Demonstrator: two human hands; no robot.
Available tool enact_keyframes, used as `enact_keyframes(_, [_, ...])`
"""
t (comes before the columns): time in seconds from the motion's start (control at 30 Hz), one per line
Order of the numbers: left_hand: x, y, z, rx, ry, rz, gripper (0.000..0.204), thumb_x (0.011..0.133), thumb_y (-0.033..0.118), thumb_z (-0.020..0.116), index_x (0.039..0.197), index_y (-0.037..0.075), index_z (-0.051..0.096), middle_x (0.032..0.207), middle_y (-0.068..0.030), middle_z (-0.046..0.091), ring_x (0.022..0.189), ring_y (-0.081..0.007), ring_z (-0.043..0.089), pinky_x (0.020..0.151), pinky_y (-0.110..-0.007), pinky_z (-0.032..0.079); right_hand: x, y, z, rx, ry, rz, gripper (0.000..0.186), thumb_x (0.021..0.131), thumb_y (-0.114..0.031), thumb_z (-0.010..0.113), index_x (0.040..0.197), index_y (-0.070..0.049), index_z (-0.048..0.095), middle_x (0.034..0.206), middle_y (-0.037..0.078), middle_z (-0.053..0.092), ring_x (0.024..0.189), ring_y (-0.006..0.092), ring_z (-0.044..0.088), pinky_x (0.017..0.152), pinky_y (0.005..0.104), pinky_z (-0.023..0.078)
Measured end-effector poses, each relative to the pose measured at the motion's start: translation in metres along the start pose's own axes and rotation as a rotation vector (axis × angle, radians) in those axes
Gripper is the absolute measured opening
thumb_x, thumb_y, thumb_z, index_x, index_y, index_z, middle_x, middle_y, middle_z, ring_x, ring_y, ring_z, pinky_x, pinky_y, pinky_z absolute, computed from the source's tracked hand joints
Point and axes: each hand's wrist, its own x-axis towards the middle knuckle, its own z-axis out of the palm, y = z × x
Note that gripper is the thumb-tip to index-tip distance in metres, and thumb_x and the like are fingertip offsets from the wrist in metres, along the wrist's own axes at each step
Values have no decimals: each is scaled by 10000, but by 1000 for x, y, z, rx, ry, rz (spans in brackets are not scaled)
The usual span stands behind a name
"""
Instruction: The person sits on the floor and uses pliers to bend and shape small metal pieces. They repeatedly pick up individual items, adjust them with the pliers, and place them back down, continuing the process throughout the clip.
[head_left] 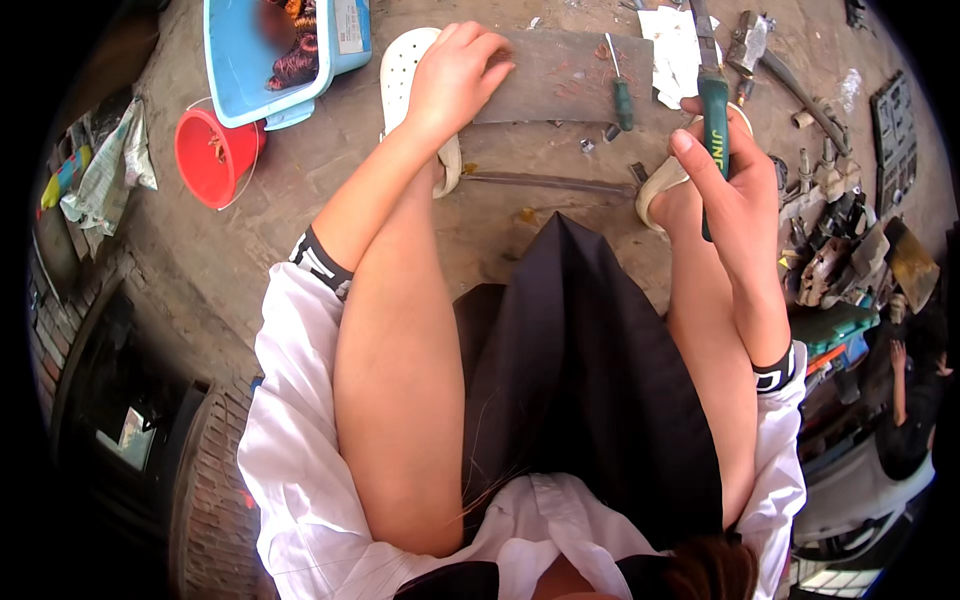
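1. Green-handled tool [714, 110]: being gripped at upper right of the frame by the right hand [742, 190], with fingers clamped around its handle.
2. Hovering the left hand [455, 75] at upper centre, spreading fingers slightly, gripping nothing visible.
3. Apparently standing partway: showing thin reddish scraps [572, 88] on the flat, rectangular plate [545, 60], with wound, dark red coils [297, 62] seemingly awaiting work in the glossy blue tub [290, 112].

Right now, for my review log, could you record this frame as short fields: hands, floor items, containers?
Left hand: at the left end of the metal plate; grip unclear
Right hand: gripping a green-handled tool
On plate: thin reddish scraps, screwdriver
Right of plate: white paper, hammer
Left containers: blue tub holding dark reddish coils; red bucket
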Motion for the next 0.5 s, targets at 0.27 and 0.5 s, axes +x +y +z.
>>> enact_keyframes(0.27, [19,37,23,60,-82,112,204,716,175,740,856,68,638,859,-49,577,910,-262,556,794,-387,483,-3,3,-2,4,31,23,222,839,-176,716,801,25,629,1046,62,594,856,108,521,750,241,404])
enact_keyframes(0.5, [30,32,36,119,-75,59,111,736,150,683,741,49,636,781,-67,574,843,-274,568,766,-398,490,-3,5,0,56,35,44,198,839,-162,720,822,21,648,996,15,566,749,61,492,588,212,378])
